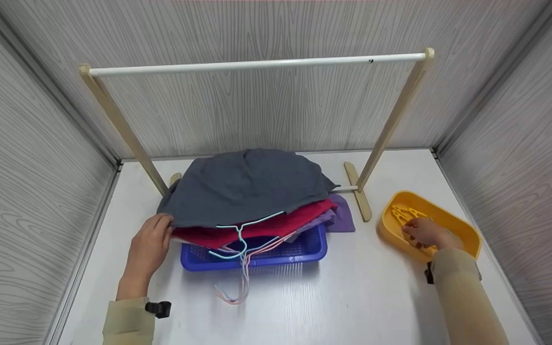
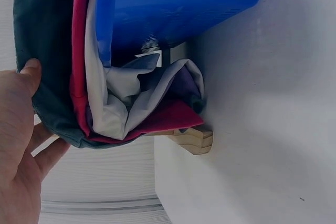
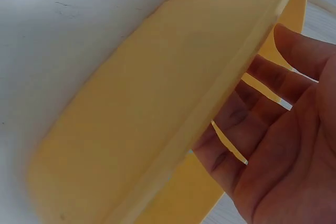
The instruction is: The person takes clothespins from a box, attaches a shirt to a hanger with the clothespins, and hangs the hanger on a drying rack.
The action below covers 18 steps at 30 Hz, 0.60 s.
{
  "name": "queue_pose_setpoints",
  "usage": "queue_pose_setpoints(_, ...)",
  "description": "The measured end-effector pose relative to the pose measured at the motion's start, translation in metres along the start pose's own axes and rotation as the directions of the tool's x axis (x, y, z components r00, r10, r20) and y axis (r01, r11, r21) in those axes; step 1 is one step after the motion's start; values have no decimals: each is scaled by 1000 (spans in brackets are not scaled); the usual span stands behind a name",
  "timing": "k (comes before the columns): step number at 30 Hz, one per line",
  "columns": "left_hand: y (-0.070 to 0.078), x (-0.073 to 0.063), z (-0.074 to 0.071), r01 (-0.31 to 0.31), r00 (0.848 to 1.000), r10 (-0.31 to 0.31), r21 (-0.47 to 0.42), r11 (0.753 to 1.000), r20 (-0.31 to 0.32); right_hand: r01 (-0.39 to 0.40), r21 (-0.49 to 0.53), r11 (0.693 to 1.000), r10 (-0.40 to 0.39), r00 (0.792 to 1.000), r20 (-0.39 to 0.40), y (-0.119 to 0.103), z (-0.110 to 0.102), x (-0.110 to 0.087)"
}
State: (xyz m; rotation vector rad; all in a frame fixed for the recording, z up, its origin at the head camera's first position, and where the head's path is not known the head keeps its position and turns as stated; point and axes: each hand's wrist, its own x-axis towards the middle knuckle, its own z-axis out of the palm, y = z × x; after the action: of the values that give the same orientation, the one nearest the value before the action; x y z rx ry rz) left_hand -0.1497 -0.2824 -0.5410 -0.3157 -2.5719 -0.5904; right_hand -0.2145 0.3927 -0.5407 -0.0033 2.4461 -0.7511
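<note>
At the left, my left hand pinches the near-left edge of a dark grey garment, thumb on one face and fingers on the other in the left wrist view. This garment lies on top of a red garment and other cloth, heaped over a blue basket. A light-blue hanger pokes out from under its front edge. My right hand reaches into a yellow tray among yellow clothespins. In the right wrist view its thumb stands apart from the fingers, whose tips are hidden behind the tray wall.
Behind the heap stands a wooden rack with a white bar across its top. Its right foot lies between basket and tray. Pink and pale hanger hooks hang over the basket's front. A purple cloth spills past its right side.
</note>
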Motion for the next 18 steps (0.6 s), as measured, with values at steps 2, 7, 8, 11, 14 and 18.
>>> queue_pose_setpoints(2, 0, 1, 1, 5, 1000, -5, 2, 1000, -3, -18, -4, 1000, 18, 1000, 11, -2, -3, 2)
queue_pose_setpoints(7, -1, 2, 3, 18, 1000, -18, 2, 1000, -20, -8, -62, 998, 4, 998, -55, -3, -10, 14)
queue_pose_setpoints(8, -1, 3, 3, 20, 999, -20, 1, 1000, -25, -12, -68, 998, 7, 998, -68, -3, -12, 17)
queue_pose_setpoints(11, -1, 3, 3, 25, 999, -26, -2, 1000, -30, -41, -50, 998, 37, 996, -82, -4, -15, 24)
queue_pose_setpoints(14, -2, 4, 3, 31, 999, -32, -4, 999, -32, -57, -39, 998, 54, 996, -76, -4, -16, 30)
queue_pose_setpoints(18, -2, 4, 3, 38, 999, -38, -12, 999, -36, -48, -51, 998, 44, 997, -61, -4, -15, 36)
